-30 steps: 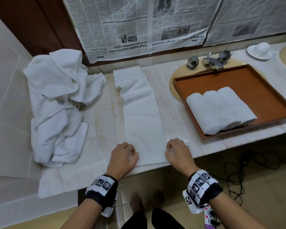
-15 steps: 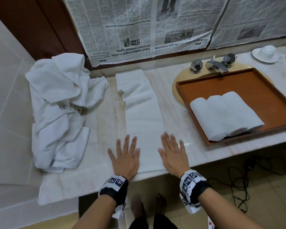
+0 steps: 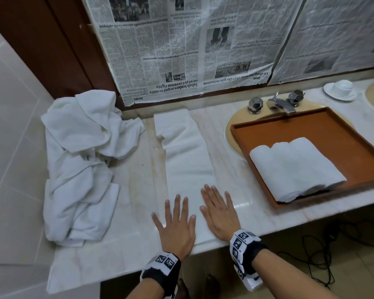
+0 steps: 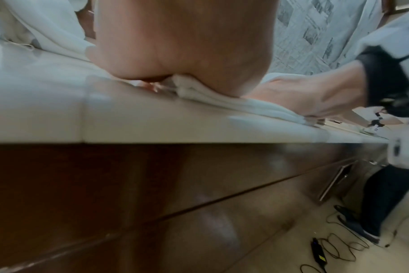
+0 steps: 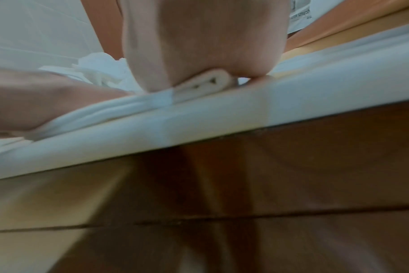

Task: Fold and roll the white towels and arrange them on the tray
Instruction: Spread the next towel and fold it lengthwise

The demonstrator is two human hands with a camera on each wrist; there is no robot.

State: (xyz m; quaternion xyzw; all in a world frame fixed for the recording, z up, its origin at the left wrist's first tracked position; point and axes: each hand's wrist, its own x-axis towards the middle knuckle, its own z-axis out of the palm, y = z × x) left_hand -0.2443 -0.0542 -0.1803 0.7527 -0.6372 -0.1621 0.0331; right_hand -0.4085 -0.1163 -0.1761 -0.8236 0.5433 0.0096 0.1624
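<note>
A white towel, folded into a long narrow strip, lies on the marble counter and runs from the wall to the front edge. My left hand presses flat on its near left corner, fingers straight and spread. My right hand presses flat on the near right side. The wrist views show each palm on the layered towel edge at the counter's lip. Three rolled white towels lie side by side in the brown wooden tray on the right.
A heap of loose white towels fills the counter's left end by the tiled wall. The tray sits over a sink with a chrome tap. A cup on a saucer stands at the back right. Cables trail on the floor.
Both hands went from curled fists at the towel's near end to flat palms, and have since slid a little forward along the strip.
</note>
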